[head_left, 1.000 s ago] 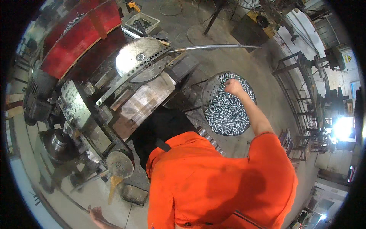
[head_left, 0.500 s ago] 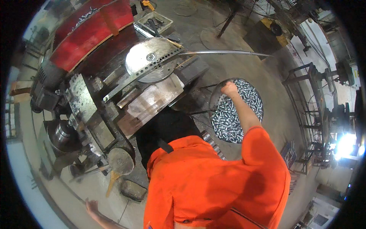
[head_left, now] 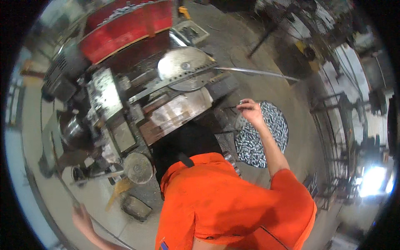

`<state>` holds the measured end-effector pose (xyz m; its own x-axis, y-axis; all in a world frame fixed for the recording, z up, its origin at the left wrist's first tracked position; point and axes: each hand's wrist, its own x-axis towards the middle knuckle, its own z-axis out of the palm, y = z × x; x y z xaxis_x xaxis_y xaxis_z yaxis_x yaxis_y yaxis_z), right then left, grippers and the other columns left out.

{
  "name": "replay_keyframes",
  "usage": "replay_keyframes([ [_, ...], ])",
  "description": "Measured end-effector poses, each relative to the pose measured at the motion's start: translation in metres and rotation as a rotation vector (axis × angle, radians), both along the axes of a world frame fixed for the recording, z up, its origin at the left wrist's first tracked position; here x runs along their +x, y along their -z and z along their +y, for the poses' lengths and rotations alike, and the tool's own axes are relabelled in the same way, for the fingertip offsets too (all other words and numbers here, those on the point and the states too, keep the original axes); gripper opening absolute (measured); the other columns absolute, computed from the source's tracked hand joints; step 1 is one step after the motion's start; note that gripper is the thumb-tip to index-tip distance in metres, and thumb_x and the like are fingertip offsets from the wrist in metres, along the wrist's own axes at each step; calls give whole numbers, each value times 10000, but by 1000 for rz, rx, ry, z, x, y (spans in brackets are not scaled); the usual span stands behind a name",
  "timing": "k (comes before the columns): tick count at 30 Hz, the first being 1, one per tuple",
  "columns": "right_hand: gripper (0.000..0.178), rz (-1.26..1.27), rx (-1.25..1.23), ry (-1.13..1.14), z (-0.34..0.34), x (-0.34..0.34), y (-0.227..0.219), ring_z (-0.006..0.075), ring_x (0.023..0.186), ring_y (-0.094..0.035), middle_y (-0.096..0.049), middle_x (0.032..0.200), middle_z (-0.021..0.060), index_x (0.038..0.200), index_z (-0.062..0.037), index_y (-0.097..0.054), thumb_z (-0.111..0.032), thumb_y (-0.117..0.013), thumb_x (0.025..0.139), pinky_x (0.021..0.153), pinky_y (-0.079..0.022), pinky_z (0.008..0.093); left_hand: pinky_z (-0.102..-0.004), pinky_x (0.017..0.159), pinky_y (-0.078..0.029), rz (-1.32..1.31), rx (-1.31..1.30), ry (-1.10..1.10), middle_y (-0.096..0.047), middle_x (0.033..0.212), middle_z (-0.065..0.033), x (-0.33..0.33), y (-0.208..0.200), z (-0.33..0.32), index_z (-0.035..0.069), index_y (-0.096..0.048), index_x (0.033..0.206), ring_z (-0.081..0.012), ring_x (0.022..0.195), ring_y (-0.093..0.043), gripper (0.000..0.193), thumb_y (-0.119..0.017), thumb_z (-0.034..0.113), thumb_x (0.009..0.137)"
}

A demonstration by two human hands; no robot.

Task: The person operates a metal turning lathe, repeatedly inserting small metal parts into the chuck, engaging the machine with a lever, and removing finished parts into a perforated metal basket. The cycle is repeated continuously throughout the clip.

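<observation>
Since the earlier frames the right hand (head_left: pixel 251 111) has drawn toward the upper left of the round tray (head_left: pixel 241 121), its fist loosened into bent, visible fingers that now reach past the rim; the whole view has swung too, so the machine sits farther right. Largest in sight is the person's orange garment (head_left: pixel 225 196), filling the lower middle, with black cloth (head_left: pixel 187 139) at the waist beside the machine. Beyond the machine stands a red bin (head_left: pixel 129 39) with metal bits along its top. On the machine lie a pale round disc (head_left: pixel 175 62), with a perforated bar (head_left: pixel 173 82) crossing its near side, and a flat metal plate (head_left: pixel 179 112) in front. A long thin rod (head_left: pixel 61 180) runs down the lower left; the left hand (head_left: pixel 81 217) has its fingers closed around it. The round tray stands right of the machine, heaped with small silver cylinders (head_left: pixel 262 141) except at its upper left. Smallest is a shiny bit (head_left: pixel 241 102) at the right fingertips; blur hides what it is, and I cannot tell whether that hand grips it.
</observation>
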<state>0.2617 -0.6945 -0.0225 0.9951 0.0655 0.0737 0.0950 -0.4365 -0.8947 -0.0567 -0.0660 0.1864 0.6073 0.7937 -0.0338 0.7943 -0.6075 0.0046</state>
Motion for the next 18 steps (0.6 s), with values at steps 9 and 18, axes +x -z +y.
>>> replay_keyframes([
  [9,419,-477,40,-962,257,-36,-169,322,993,-536,-497,1120,171,970,-13,-615,-88,-607,558,838,-460,365,-404,564,-471,-517,-465,649,-607,625,-152,190,7,-177,59,-683,803,-324,610,-613,408,-569,449,836],
  [18,383,-560,-15,-1127,305,-52,-185,333,971,-544,-519,1089,171,937,-6,-625,-84,-609,563,805,-467,379,-406,477,-407,-793,-779,618,-535,529,-172,169,38,-168,2,-617,658,-338,503,-550,426,-582,382,847],
])
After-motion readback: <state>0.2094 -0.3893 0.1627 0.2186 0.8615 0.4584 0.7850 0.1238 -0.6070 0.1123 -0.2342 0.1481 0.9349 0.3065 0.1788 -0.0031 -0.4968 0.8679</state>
